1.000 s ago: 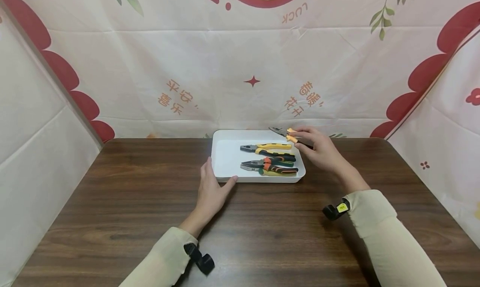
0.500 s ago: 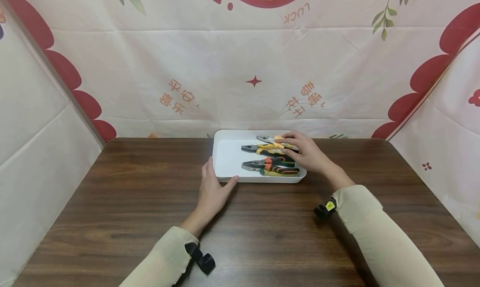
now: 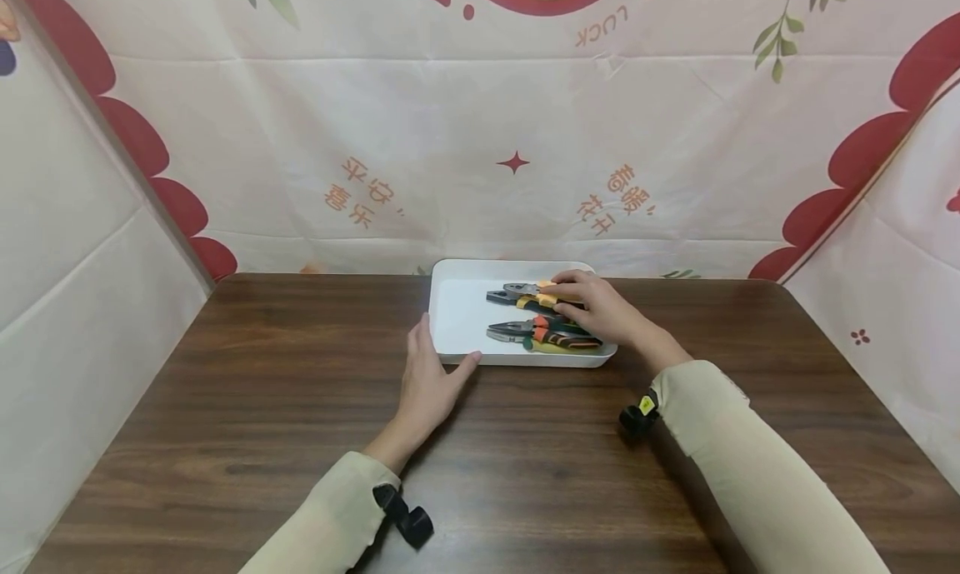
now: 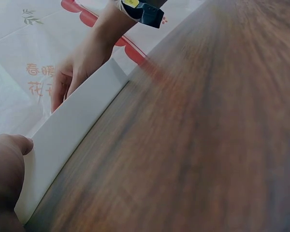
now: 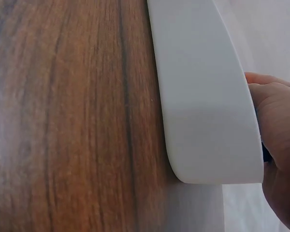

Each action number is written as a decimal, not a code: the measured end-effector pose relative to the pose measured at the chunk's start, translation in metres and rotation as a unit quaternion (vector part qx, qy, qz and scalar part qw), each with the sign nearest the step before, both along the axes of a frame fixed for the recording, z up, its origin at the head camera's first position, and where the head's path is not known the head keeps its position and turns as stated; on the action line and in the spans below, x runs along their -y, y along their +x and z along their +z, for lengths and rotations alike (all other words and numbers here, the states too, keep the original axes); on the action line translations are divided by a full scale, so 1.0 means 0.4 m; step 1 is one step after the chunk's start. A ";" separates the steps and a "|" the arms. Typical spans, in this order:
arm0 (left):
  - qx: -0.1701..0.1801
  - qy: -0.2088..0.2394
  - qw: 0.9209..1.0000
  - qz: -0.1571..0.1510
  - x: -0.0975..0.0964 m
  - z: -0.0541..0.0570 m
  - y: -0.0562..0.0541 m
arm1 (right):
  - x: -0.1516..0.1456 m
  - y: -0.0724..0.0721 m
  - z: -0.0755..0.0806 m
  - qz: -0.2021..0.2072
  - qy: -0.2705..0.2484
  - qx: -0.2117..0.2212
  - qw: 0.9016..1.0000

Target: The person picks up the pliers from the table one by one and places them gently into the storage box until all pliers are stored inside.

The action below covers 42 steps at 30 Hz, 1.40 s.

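Note:
A white tray (image 3: pixel 456 307) stands near the table's back edge. At its front left corner rests my left hand (image 3: pixel 426 391), thumb at the front wall and fairly straight fingers along the left side. My right hand (image 3: pixel 600 307) reaches in over the tray's right part and pinches pliers (image 3: pixel 522 289) by their yellow-orange and black handles, jaws pointing left. Close under these lie black-and-yellow pliers (image 3: pixel 499 296), partly covered. Nearer the front are pliers with orange and dark handles (image 3: pixel 513 328) and another pair with green-yellow handles (image 3: pixel 555 348). In the right wrist view the tray wall (image 5: pixel 203 96) hides the tools.
The brown wooden table (image 3: pixel 300 391) extends in front of the tray and to both sides. A printed cloth (image 3: pixel 450 141) hangs right behind the table, and more cloth lines the left and right sides.
My right hand has brought the yellow-orange pliers leftward and down into the tray, close onto the black-and-yellow pair. My left hand has stayed at the tray corner.

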<state>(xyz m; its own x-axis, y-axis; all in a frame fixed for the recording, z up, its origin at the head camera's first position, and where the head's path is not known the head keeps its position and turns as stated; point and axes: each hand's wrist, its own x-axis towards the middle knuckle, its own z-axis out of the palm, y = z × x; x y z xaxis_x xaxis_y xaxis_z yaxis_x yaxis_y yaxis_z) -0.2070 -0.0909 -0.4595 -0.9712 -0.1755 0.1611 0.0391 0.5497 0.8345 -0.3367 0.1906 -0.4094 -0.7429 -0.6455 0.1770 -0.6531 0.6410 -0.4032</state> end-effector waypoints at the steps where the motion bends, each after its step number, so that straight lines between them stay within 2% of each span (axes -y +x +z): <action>1: 0.000 0.001 1.000 0.000 0.000 0.000 0.000 | 0.000 -0.001 0.000 0.002 0.001 0.000 1.000; 12: 0.004 0.001 1.000 -0.001 0.001 0.002 0.002 | 0.002 -0.019 0.005 0.006 0.020 0.027 0.999; 23: 0.000 -0.004 1.000 0.000 0.001 0.001 0.002 | 0.002 -0.032 0.001 0.006 0.016 0.048 0.999; 33: 0.000 -0.001 1.000 -0.001 -0.002 -0.001 -0.001 | 0.001 -0.031 0.005 -0.020 0.016 0.078 0.997; 42: -0.002 0.001 1.000 -0.010 -0.008 -0.005 -0.005 | -0.007 -0.020 -0.001 -0.047 0.014 0.081 0.996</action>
<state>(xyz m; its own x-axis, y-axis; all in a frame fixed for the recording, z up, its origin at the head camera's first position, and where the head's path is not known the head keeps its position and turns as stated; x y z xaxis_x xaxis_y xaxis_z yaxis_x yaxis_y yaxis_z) -0.2089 -0.0877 -0.4614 -0.9737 -0.1570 0.1654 0.0535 0.5477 0.8349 -0.3445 0.1932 -0.4098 -0.8180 -0.5743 0.0329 -0.5174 0.7094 -0.4786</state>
